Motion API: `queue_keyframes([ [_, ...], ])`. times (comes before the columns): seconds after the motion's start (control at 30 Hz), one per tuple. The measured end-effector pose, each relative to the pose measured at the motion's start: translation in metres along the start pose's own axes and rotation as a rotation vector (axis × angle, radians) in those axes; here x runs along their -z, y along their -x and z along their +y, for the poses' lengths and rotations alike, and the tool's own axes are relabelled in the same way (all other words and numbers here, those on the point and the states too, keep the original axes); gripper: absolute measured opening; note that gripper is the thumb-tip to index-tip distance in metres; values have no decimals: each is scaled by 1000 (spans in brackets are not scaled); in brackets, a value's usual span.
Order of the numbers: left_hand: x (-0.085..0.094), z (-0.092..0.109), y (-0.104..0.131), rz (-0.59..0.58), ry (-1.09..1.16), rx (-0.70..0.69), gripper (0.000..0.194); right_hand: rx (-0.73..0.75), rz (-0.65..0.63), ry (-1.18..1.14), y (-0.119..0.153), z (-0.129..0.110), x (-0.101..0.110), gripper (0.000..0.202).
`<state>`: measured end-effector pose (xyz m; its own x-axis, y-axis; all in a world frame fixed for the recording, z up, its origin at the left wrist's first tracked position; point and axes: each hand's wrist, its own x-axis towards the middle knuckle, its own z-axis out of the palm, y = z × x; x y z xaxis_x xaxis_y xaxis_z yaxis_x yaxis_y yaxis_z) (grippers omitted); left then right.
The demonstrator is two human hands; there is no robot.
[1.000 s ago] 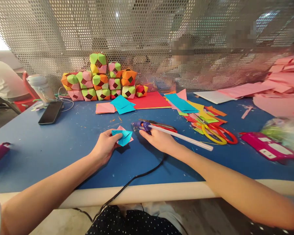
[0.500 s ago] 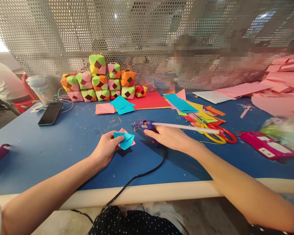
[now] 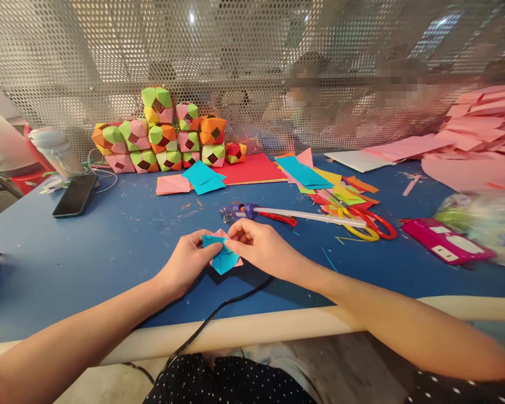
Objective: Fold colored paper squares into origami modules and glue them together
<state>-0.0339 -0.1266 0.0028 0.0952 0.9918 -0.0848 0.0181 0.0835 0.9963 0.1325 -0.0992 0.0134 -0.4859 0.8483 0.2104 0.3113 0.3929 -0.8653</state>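
Bare hands at a blue-topped desk (image 3: 109,252) with a rounded cream front edge. The left hand (image 3: 184,261) grips the left side of a small folded piece of bright-blue and pink paper (image 3: 224,261), its thumb lying on the blue face; the right hand (image 3: 261,247) pinches the upper right of the piece between thumb and fingers. The piece is held above the desk, between its front edge and a purple glue gun (image 3: 244,211), whose translucent stick extends rightward to red- and yellow-handled scissors (image 3: 362,224). Toward the rear edge: stacked multicoloured folded-paper balls (image 3: 164,137), left of centre; loose blue sheets (image 3: 204,178); and, at the right rear corner, a heap of pink paper (image 3: 483,126). A black smartphone (image 3: 74,195) lies near the left edge.
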Motion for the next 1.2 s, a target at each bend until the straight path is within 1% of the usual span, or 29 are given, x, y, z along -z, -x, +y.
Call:
queue_keyframes([
  [0.07, -1, 2, 1, -16, 21, 19, 14, -16, 6, -50, 0, 2, -1, 15],
  [0.23, -1, 8, 4, -41, 179, 33, 14, -23, 17, -86, 1, 3, -1, 14],
  [0.37, 1, 9, 4, -35, 146, 20, 14, -23, 14, -109, 0, 3, -1, 13],
  [0.5, 2, 9, 4, -30, 91, 12, 12, -11, -22, -126, 1, 4, -2, 11],
  [0.63, 2, 9, 3, -15, 78, 28, 12, 32, -55, -108, 2, 5, -2, 11],
  [0.83, 4, 5, 2, -22, -44, -47, 14, 207, 24, 40, 2, -1, 0, 9],
  [0.93, 4, 5, 2, -20, -126, -80, 14, 158, 34, 22, 3, -4, 0, 11],
  [1.07, 3, 7, 3, -19, -165, -107, 13, 52, 23, -94, 2, 0, -4, 13],
  [1.2, 3, 8, 3, -36, -186, -118, 13, 85, 65, -99, 0, 5, -7, 14],
])
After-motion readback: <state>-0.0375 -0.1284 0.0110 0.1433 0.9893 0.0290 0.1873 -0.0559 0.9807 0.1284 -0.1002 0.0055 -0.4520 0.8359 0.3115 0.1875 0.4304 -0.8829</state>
